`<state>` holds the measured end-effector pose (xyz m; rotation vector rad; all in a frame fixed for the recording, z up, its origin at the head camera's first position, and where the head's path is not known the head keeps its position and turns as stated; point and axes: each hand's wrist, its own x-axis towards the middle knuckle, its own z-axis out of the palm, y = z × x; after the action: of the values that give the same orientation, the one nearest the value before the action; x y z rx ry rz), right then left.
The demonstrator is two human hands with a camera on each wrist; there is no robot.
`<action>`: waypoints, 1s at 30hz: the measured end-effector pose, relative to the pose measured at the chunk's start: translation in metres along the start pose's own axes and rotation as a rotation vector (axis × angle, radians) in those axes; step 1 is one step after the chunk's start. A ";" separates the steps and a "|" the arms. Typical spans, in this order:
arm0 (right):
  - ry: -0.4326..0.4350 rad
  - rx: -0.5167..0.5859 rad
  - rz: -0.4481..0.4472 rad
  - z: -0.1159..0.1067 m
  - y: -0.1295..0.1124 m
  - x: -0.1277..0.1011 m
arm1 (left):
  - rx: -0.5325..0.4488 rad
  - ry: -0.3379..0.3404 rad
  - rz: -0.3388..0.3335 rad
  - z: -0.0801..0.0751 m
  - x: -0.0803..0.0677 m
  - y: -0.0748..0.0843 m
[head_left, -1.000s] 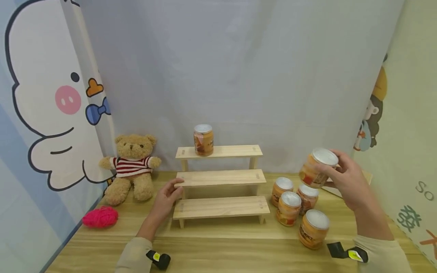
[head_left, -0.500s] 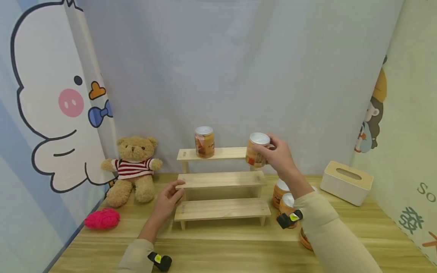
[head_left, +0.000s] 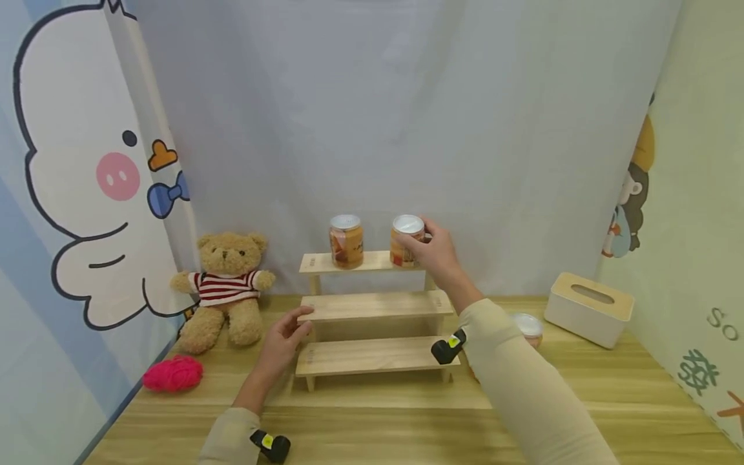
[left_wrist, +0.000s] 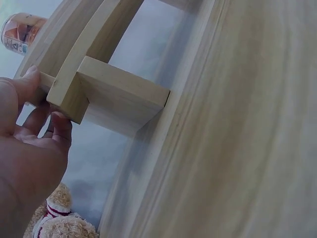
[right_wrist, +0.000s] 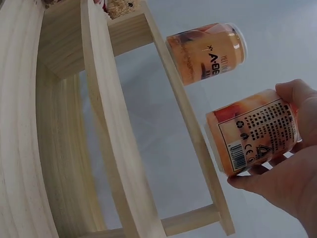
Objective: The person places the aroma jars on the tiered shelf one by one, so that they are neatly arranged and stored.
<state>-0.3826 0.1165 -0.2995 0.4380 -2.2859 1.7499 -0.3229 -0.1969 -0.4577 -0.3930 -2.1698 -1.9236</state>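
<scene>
A three-step wooden shelf (head_left: 374,305) stands mid-table. On its top step sits an orange jar with a white lid (head_left: 346,241) (right_wrist: 206,53). My right hand (head_left: 433,248) grips a second orange jar (head_left: 405,241) (right_wrist: 253,130) on or just above the top step, right of the first. My left hand (head_left: 285,340) (left_wrist: 34,106) holds the left end of the middle step, fingers curled round the board's corner. One more jar (head_left: 527,327) shows behind my right sleeve; others there are hidden.
A teddy bear in a striped shirt (head_left: 225,286) sits left of the shelf, with a pink yarn ball (head_left: 173,373) in front of it. A white tissue box with a wooden lid (head_left: 588,307) stands at the far right. Curtains close off the back and sides.
My right hand carried the jar from above the jar cluster at the right up and leftward to the top step beside the first jar. The left hand stayed on the shelf.
</scene>
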 end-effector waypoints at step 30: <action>-0.158 -0.198 0.051 -0.028 -0.002 -0.058 | -0.068 0.002 -0.016 -0.001 0.000 -0.003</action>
<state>-0.3277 0.1484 -0.3111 0.4984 -2.5708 1.5403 -0.3243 -0.1987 -0.4606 -0.3861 -2.1169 -2.0091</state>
